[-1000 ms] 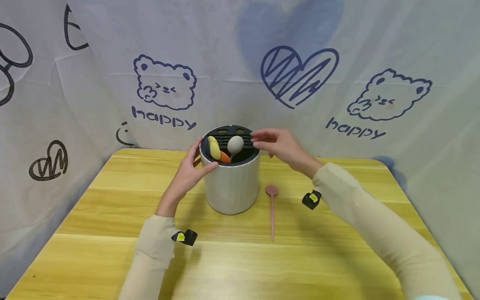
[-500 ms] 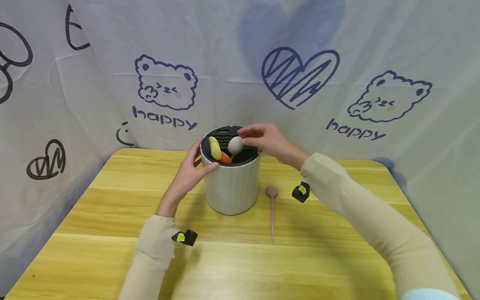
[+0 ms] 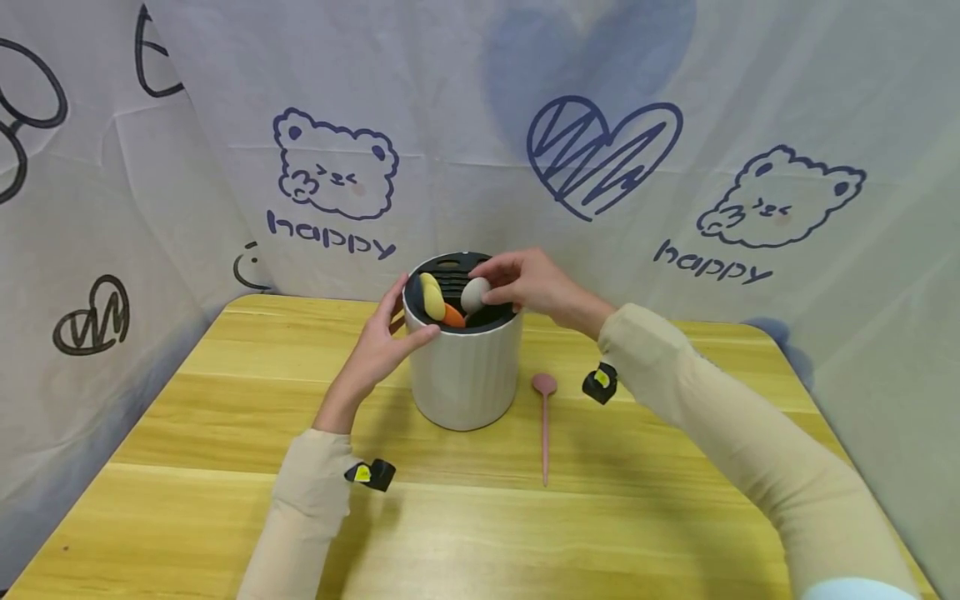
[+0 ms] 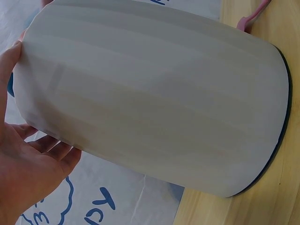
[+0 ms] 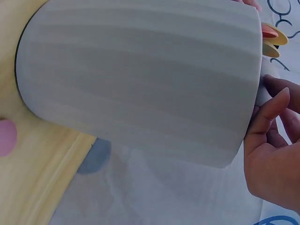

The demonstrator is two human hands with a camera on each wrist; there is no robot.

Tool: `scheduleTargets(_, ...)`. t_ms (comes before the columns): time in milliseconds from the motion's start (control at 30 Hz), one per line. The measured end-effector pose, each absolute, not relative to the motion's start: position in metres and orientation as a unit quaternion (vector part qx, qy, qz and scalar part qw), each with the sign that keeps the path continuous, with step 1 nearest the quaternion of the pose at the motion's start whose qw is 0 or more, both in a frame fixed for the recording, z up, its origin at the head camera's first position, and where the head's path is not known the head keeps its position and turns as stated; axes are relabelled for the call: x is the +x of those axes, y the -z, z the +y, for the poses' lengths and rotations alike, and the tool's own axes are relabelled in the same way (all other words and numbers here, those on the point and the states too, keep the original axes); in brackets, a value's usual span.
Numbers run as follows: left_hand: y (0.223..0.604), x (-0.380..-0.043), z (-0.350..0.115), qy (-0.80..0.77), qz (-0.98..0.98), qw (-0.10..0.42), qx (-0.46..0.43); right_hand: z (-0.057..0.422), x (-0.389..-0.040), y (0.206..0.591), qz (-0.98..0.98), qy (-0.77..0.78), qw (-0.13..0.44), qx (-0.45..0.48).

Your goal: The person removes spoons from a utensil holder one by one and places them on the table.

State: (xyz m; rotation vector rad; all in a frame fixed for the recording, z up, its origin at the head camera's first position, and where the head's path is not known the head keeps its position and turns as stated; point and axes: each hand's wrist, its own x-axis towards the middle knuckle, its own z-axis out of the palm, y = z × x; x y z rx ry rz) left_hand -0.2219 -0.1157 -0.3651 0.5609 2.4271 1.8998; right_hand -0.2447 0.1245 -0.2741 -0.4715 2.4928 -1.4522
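In the head view, a white ribbed utensil holder (image 3: 463, 383) with a black slotted top stands upright on the table. My left hand (image 3: 378, 346) grips its left side near the rim, thumb in front and fingers round the side; the left wrist view shows the same hold. With thumb and fingers, my right hand (image 3: 538, 285) pinches the grey head of a spoon (image 3: 474, 296) at the holder's opening. The lower part of that spoon is hidden inside. Yellow spoon heads (image 3: 432, 298) and an orange one (image 3: 453, 316) stick up at the left of the opening.
A pink long-handled spoon (image 3: 544, 417) lies on the wooden table (image 3: 450, 533), to the right of the holder. Behind the table hangs a white cloth (image 3: 465, 125) printed with bears and hearts.
My right hand has moved left from the holder's right rim to the grey spoon's head and now pinches it. The left hand keeps its grip, and the pink spoon lies unmoved.
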Motion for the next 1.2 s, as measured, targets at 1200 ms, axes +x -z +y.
scheduleTargets(1200,0.3648,-0.2249,-0.1164,-0.608,0.772,0.004,0.185,0.1156,-0.2441,0.2646,0.819,0.54,0.058,-0.184)
